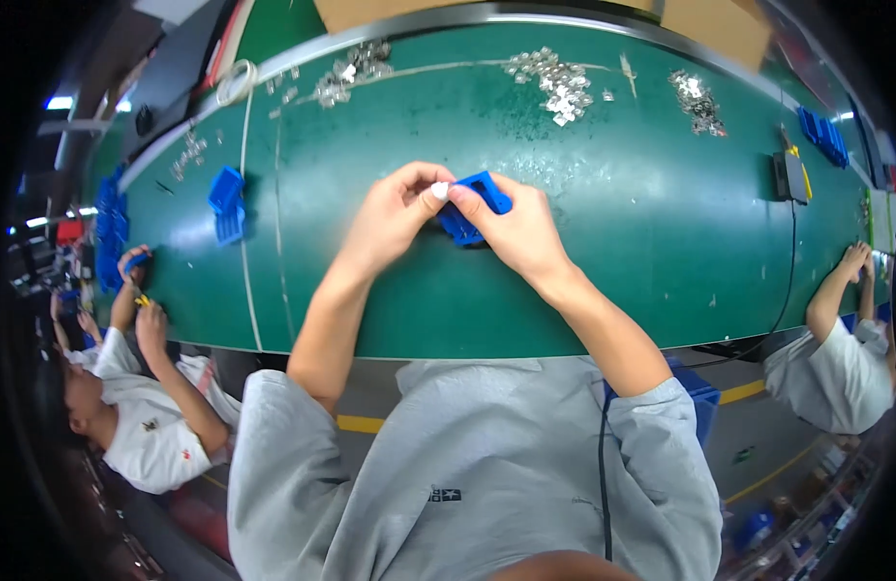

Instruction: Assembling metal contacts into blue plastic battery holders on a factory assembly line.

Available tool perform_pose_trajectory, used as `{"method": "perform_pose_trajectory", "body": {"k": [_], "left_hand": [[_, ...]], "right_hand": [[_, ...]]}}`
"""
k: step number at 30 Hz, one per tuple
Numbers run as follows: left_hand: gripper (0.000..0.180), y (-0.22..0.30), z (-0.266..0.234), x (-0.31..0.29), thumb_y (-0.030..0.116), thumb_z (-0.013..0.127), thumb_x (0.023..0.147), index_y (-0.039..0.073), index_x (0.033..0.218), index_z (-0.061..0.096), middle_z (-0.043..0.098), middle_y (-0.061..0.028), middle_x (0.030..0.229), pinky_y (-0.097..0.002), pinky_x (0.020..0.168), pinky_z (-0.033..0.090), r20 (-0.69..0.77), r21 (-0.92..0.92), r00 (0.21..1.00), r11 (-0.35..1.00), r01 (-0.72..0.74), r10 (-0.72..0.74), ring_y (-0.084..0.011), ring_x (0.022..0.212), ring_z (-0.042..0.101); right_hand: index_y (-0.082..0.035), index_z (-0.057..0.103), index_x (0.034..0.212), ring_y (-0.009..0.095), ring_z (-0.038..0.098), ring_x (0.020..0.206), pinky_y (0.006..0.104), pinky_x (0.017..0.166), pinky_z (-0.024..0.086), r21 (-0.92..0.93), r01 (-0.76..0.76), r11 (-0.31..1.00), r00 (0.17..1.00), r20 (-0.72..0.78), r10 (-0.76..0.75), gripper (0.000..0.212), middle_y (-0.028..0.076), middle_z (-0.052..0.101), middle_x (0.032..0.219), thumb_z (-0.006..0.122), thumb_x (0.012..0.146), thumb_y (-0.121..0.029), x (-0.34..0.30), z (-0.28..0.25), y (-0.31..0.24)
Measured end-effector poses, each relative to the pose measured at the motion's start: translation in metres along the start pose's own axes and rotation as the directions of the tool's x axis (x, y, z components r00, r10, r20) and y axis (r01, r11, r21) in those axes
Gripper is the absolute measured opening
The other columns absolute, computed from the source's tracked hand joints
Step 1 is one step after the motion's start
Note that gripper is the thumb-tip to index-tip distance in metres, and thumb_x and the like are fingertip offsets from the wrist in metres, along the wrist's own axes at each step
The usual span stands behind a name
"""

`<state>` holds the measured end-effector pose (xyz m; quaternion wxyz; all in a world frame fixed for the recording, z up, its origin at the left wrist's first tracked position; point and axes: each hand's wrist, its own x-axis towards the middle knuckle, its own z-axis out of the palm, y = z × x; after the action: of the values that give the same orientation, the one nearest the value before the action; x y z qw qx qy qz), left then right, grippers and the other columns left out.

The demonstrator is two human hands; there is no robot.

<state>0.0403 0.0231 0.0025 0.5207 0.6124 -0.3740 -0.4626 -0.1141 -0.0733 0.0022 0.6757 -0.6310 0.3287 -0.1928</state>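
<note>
A person's two bare hands met above the middle of a green table [661,252], seen from the head; both forearms reached in from the lower edge, so the work sat in front of the chest, probably where both eyes and both hands could serve it best. A blue plastic part [458,227] was there, raised between the hands; it was tilted, with a hollow showing near its upper edge.

The right hand [522,228] was gripping this part, thumb across the near face and the other fingers mostly hidden behind, a hold that seemed meant to steady it; the left hand [394,218] came in from the other side, its fingers bent in close to the thumb, near the blue part's upper left; a small white piece [440,191] showed at the thumb tip, but whether it was pinched or worn, and so whether these fingers gripped anything, I cannot tell.

Along the far side lay loose heaps of small shiny pieces: a left heap [356,73], a middle heap [562,89] and a right heap [698,102]; they were perhaps kept there to leave working room nearer the body. More blue parts [227,205] lay to the left.
</note>
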Motion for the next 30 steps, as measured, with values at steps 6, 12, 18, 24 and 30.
{"method": "perform_pose_trajectory", "body": {"k": [6,12,18,24,30], "left_hand": [[0.035,0.002,0.022,0.003,0.032,0.062,0.092,0.0,0.105,0.059,0.061,-0.0032,0.092,-0.0255,0.077,0.046,-0.092,0.066,0.995,0.998,-0.025,0.031,-0.0116,0.086,0.056],[0.041,0.027,0.02,0.021,0.036,0.056,0.093,0.0,0.11,0.061,0.064,-0.0076,0.1,-0.0288,0.084,0.046,-0.061,0.346,0.998,0.938,0.029,-0.009,-0.0152,0.095,0.058],[0.034,0.073,0.016,0.103,0.03,0.06,0.09,0.003,0.111,0.063,0.063,-0.0084,0.108,-0.0301,0.078,0.049,-0.065,0.579,0.968,0.799,-0.161,0.242,-0.0153,0.096,0.061],[0.035,0.042,0.055,0.182,0.027,0.066,0.083,0.006,0.111,0.064,0.061,-0.0132,0.104,-0.0333,0.077,0.05,0.23,0.856,0.922,0.387,-0.344,0.311,-0.0227,0.081,0.061],[0.033,0.033,0.07,0.206,0.02,0.065,0.081,0.007,0.111,0.064,0.058,-0.0153,0.1,-0.0369,0.086,0.047,0.393,0.825,0.859,0.286,-0.487,0.328,-0.0285,0.093,0.058]], "right_hand": [[0.002,0.065,0.084,0.015,0.063,0.054,0.03,0.049,0.048,-0.013,0.099,0.995,0.995,-0.029,-0.099,0.038,0.011,0.063,0.061,0.062,0.087,-0.036,0.002,-0.012,0.006],[0.001,0.065,0.084,0.014,0.057,0.053,0.0325,0.051,0.045,0.015,0.199,0.98,0.969,-0.151,-0.195,0.036,0.013,0.061,0.061,0.064,0.086,-0.035,0.002,-0.03,-0.001],[-0.002,0.066,0.094,0.013,0.061,0.064,0.0289,0.061,0.049,0.185,0.416,0.89,0.909,-0.048,-0.414,0.027,0.01,0.068,0.075,0.07,0.082,-0.026,-0.009,-0.034,-0.018],[-0.001,0.066,0.095,0.011,0.063,0.07,0.027,0.066,0.051,0.229,0.515,0.826,0.854,-0.05,-0.518,0.027,0.008,0.069,0.079,0.069,0.083,-0.025,-0.007,-0.042,-0.016],[0.0,0.066,0.095,0.007,0.061,0.072,0.0254,0.066,0.051,0.348,0.405,0.846,0.909,-0.051,-0.414,0.028,0.005,0.069,0.079,0.067,0.086,-0.027,-0.007,-0.043,-0.02]]}}
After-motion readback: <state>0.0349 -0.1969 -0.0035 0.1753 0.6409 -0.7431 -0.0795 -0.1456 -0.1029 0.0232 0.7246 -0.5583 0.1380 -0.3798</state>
